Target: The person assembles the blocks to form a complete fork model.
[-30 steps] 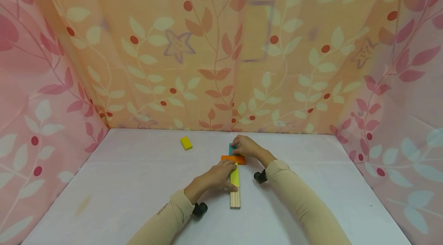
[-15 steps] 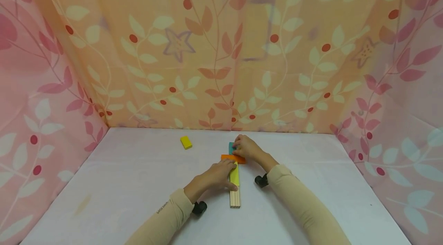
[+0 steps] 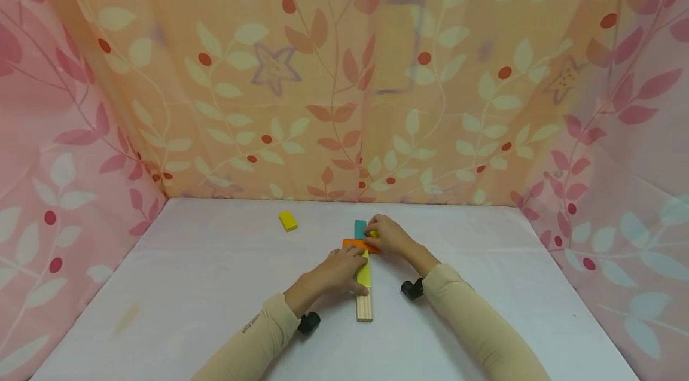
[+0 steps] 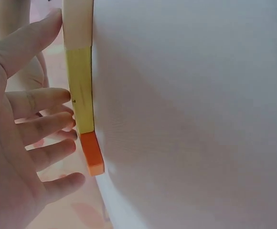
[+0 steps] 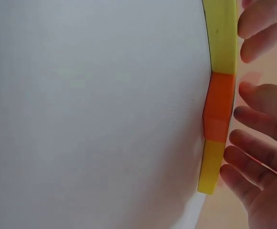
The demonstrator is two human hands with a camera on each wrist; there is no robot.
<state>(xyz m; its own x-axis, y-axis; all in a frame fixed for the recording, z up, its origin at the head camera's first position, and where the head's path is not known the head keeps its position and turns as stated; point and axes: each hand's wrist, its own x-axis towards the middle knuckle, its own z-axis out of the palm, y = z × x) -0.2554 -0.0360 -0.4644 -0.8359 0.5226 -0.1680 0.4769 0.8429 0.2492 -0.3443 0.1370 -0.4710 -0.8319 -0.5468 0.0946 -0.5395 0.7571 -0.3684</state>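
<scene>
A row of wooden blocks lies on the table. A natural wood block [image 3: 364, 307] is nearest, then a lime-yellow block [image 3: 364, 276], with an orange block [image 3: 352, 243] crosswise at its far end. Beyond the orange one are a teal block [image 3: 360, 228] and a yellow block [image 5: 211, 167], side by side. My left hand [image 3: 336, 273] rests its fingertips along the lime-yellow block, fingers extended, thumb near the wood block. With loosely bent fingers, my right hand [image 3: 393, 237] touches the top of the yellow block, partly hiding it in the head view.
Another yellow block [image 3: 287, 221] lies apart at the back left of the white table [image 3: 188, 285]. Floral cloth [image 3: 344, 100] walls enclose the table at the back and both sides. Black wrist cameras [image 3: 412, 289] sit under both wrists.
My right hand has drawn slightly toward me and off the teal block, which shows more fully now. My left hand stays in place on the lime-yellow block.
</scene>
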